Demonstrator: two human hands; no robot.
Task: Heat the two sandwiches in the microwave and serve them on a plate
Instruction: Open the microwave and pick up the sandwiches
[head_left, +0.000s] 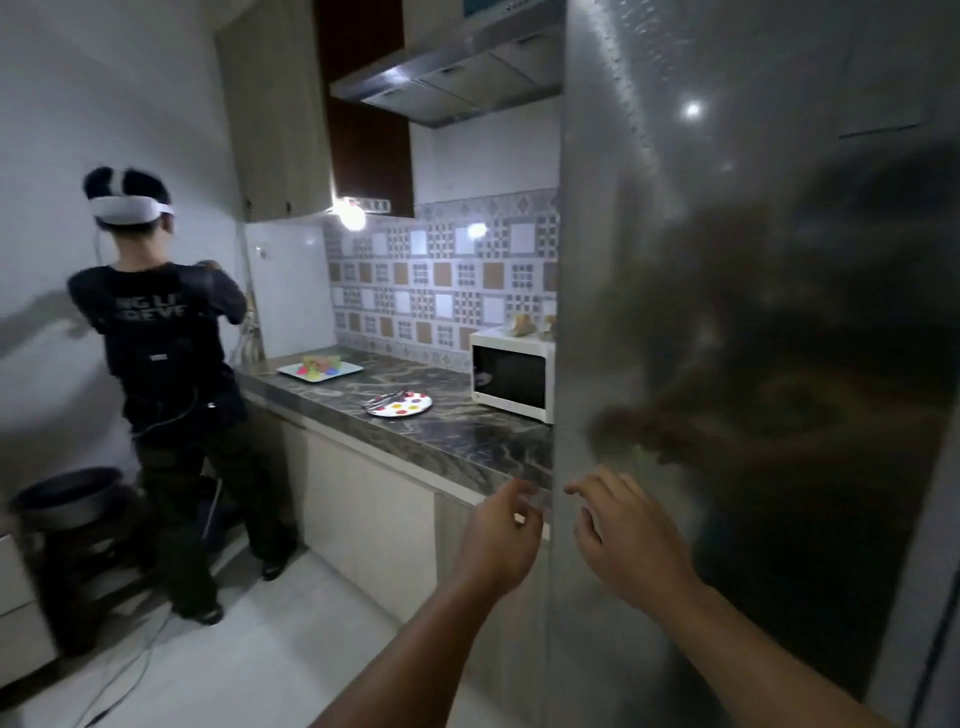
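So both hands, left hand (501, 540) and right hand (631, 540), loosely curled and holding nothing, by the fridge (753, 364) edge; microwave (511, 376) at the counter's (467, 441) far right end.

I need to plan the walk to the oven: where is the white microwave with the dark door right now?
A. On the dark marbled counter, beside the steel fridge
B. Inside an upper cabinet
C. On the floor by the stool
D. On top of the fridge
A: the white microwave with the dark door stands on the dark marbled counter, right against the edge of the steel fridge.
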